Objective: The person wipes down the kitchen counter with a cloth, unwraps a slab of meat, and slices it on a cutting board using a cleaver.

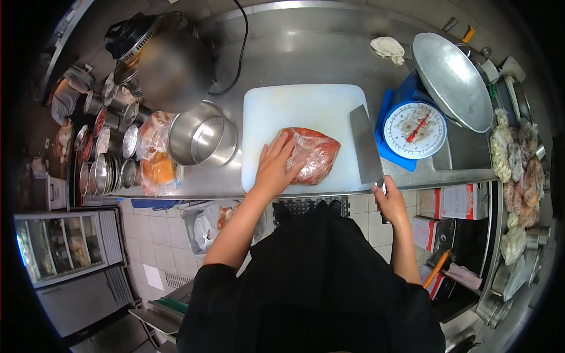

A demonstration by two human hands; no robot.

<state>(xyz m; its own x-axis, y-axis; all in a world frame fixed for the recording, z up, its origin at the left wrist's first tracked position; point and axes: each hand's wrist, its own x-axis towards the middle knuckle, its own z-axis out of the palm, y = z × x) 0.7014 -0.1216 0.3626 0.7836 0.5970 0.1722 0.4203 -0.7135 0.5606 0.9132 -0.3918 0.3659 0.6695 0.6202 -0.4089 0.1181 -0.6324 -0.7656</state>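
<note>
A piece of raw red meat in clear plastic wrap (pixel 315 156) lies on a white cutting board (pixel 271 106). Across its left side rests my left hand (pixel 275 163), fingers stretched out and holding nothing. My right hand (pixel 388 199) is wrapped round the handle of a cleaver (pixel 366 144). The wide blade lies along the board's right edge, apart from the meat. Part of the handle is hidden by my fingers.
Right of the board stands a blue dial scale (pixel 415 129) with a large metal pan (pixel 453 79). A steel pot (pixel 203 138) and bagged food (pixel 159 170) are on the left. A white cloth (pixel 388 49) lies behind. The counter's front edge runs just before me.
</note>
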